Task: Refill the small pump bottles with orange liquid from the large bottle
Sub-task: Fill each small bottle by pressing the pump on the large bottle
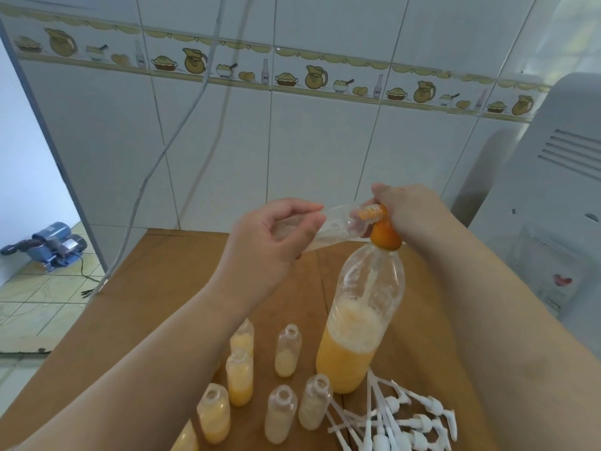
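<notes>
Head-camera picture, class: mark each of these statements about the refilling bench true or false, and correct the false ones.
1. The large bottle stands upright on the wooden table. True.
2. The left hand holds a small clear bottle tipped on its side at the large bottle's mouth. True.
3. The white pump heads are screwed onto the small bottles. False: they lie loose in a pile to the right of the small bottles, whose necks are open.
4. The large bottle is full to its neck. False: the orange liquid fills only its lower part, with foam above.
5. The right hand rests flat on the table. False: its grip is up at the large bottle's neck.
</notes>
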Demonstrator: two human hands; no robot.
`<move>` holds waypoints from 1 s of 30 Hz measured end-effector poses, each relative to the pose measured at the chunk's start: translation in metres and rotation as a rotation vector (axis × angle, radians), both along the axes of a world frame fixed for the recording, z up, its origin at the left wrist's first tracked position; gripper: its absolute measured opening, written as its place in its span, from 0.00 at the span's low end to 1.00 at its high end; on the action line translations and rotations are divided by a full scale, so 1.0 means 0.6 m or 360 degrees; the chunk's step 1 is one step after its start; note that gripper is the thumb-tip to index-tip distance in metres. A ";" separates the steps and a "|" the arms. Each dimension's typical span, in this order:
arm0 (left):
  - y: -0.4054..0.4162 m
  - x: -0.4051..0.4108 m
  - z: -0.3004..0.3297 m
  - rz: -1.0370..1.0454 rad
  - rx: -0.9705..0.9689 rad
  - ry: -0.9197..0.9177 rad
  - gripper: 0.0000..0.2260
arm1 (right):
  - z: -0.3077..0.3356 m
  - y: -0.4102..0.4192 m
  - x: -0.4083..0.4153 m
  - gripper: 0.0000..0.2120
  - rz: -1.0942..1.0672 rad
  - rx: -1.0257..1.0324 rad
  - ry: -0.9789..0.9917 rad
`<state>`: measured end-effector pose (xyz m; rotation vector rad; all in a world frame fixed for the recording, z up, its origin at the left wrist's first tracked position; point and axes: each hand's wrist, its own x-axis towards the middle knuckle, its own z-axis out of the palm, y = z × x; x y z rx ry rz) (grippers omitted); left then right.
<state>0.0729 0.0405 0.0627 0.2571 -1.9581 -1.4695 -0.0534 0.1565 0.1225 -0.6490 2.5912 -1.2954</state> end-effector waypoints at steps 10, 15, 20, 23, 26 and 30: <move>-0.006 -0.003 0.005 -0.0122 -0.0126 -0.0144 0.20 | -0.008 -0.005 0.003 0.21 -0.0106 -0.0153 -0.0008; -0.008 0.002 0.016 -0.0131 -0.0245 -0.0162 0.21 | -0.001 0.006 0.016 0.19 -0.0038 -0.0196 -0.0096; -0.008 0.013 0.031 -0.0114 -0.0332 -0.0085 0.20 | 0.007 0.012 0.025 0.21 -0.0005 -0.0304 -0.0072; -0.013 0.007 0.022 -0.0136 -0.0310 -0.0141 0.20 | -0.003 0.007 0.024 0.22 -0.0030 -0.0317 -0.0126; -0.012 -0.001 0.010 -0.0168 -0.0287 -0.0199 0.21 | -0.011 0.001 0.022 0.22 -0.0095 -0.0241 -0.0142; -0.007 0.004 0.016 -0.0136 -0.0349 -0.0148 0.23 | 0.002 0.002 0.022 0.21 -0.0122 -0.0122 -0.0038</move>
